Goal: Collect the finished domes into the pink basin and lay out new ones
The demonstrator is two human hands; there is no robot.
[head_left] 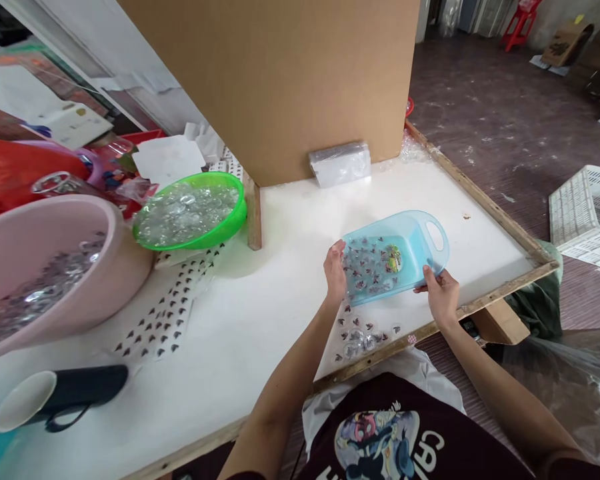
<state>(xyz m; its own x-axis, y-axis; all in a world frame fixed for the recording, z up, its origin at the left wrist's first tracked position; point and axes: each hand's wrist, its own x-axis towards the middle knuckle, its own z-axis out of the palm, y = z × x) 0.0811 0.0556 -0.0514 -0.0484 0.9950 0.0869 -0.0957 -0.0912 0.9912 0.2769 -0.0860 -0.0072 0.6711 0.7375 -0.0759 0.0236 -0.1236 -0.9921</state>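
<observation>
A light blue plastic tray (414, 247) with a handle hole at its right end is held between my two hands over the white table. My left hand (335, 272) is closed on the tray's left end. The thumb of my right hand (441, 293) lies over the near right rim, fingers underneath. Inside the tray are many small clear pieces (369, 267) with dark marks, beside a round yellow-green label (394, 259). More such clear pieces (363, 339) lie on the table below the tray, near the wooden edge.
Left stand a pink tub (125, 250) of shiny pieces and a green basket (225, 230) of clear ones. A sticker sheet (155, 320) and a dark mug (87, 390) lie nearby. Behind are a large cardboard box (300, 80) and a clear plastic bag stack (341, 165). A wooden rim (500, 287) borders the table.
</observation>
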